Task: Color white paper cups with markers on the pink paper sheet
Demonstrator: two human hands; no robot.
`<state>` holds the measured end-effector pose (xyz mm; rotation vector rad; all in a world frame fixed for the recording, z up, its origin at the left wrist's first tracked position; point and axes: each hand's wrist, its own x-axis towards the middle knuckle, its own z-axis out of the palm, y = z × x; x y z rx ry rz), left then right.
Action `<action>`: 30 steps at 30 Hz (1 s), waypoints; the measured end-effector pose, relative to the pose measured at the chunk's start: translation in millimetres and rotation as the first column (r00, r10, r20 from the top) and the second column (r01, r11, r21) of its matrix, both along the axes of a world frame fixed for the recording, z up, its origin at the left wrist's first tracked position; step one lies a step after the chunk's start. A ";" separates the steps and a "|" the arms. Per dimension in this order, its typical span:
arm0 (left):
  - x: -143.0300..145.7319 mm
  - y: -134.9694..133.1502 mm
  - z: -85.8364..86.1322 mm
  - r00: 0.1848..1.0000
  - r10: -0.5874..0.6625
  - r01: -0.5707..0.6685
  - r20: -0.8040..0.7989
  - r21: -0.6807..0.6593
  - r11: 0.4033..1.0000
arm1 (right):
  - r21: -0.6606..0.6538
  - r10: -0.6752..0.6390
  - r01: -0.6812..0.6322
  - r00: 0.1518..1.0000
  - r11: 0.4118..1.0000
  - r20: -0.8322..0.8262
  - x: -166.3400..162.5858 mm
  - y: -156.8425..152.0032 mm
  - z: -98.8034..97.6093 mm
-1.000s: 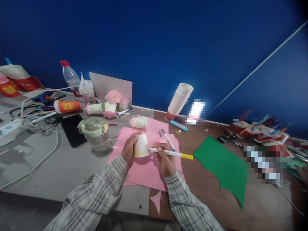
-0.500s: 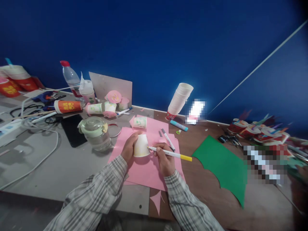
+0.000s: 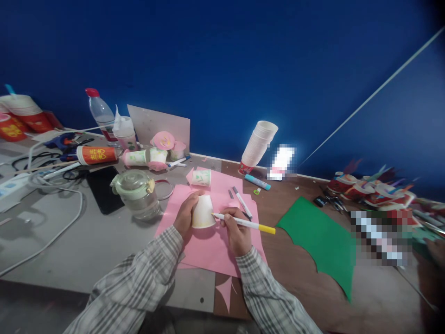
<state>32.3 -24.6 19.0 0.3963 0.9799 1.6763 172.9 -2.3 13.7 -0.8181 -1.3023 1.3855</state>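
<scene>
An upturned white paper cup (image 3: 203,211) stands on a pink paper sheet (image 3: 212,243) in the middle of the table. My left hand (image 3: 184,216) is wrapped round the cup's left side. My right hand (image 3: 237,232) grips a white marker with a yellow cap (image 3: 248,224). The marker's tip touches the cup's lower right edge. Both arms wear a plaid shirt.
A glass jar with a green lid (image 3: 136,192), a black phone (image 3: 102,182) and cables (image 3: 52,232) lie to the left. Two pens (image 3: 241,202), a small printed cup (image 3: 201,177), a stack of paper cups (image 3: 257,146), a green sheet (image 3: 321,241) and craft clutter (image 3: 371,191) lie behind and to the right.
The view has shifted slightly. My hands, the cup and the marker keep nearly the same pose, with the marker tip staying at the cup's edge.
</scene>
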 end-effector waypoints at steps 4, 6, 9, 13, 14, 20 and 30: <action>-0.6 -0.3 -1.6 1.000 -0.005 0.005 -0.008 0.005 1.000 | 0.000 0.000 0.000 1.000 1.000 0.009 0.3 -0.6 2.4; -1.0 -0.3 -1.8 1.000 -0.004 0.004 -0.015 0.012 1.000 | -0.001 0.000 0.000 1.000 1.000 0.013 0.4 -0.6 3.0; -1.1 0.0 -1.6 1.000 0.000 0.001 -0.019 0.010 1.000 | 0.001 0.005 -0.005 1.000 1.000 0.010 0.2 -0.7 3.4; -0.6 0.1 -1.2 1.000 -0.004 0.004 -0.010 0.006 1.000 | 0.017 -0.008 0.008 1.000 1.000 0.015 0.1 -0.9 3.7; -0.5 0.1 -1.4 1.000 -0.007 0.007 -0.008 0.005 1.000 | 0.023 -0.008 0.008 1.000 1.000 0.016 0.1 -0.8 3.5; -1.0 0.2 -3.8 1.000 -0.013 0.013 -0.005 0.014 1.000 | 0.006 0.006 -0.006 1.000 1.000 -0.012 -0.2 -0.7 1.2; -0.1 -0.1 -0.4 1.000 -0.006 0.006 0.001 0.001 1.000 | 0.001 -0.007 0.007 1.000 1.000 0.006 0.2 -0.7 1.7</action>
